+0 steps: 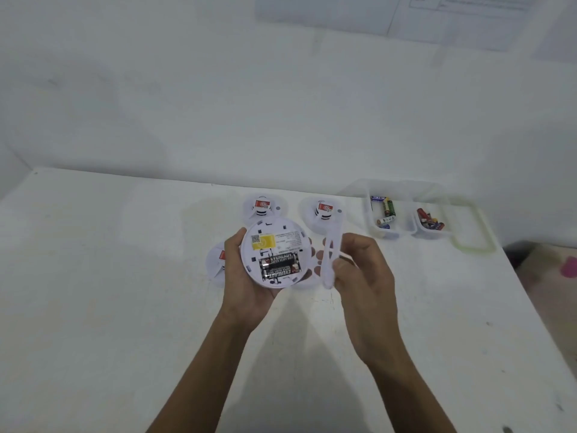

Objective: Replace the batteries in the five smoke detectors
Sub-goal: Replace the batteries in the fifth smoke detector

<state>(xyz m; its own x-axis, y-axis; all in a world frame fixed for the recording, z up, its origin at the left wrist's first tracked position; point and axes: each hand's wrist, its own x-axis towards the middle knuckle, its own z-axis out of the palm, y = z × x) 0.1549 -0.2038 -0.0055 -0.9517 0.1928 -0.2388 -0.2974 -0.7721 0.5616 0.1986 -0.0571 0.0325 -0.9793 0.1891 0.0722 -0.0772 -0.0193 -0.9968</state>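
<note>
The left hand (242, 276) cups a round white smoke detector (272, 253) from below and behind, thumb on its left rim, fingertips showing past the right rim. The detector's back faces up, and two black batteries (280, 267) lie side by side in the open bay, below a yellow label (263, 242). Just to the right, the right hand (362, 270) pinches a thin white cover plate (328, 260) between thumb and curled fingers, held edge-on and nearly upright, apart from the detector with a narrow gap between them.

Beyond the hands, two more detectors (264, 207) (323, 215) sit on the white table (93, 292); another (217, 260) peeks out from behind the left hand. Farther off to the right of the right hand stand two clear tubs, the nearer one (382, 214) holding green and mixed batteries, the other (431, 221) holding reddish ones, with a clear lid (474, 226) lying past them near the table's right edge.

Left of the left hand the tabletop is bare out to its far corner, and in front of both forearms it lies open too. The wall (218, 89) closes the far edge.
</note>
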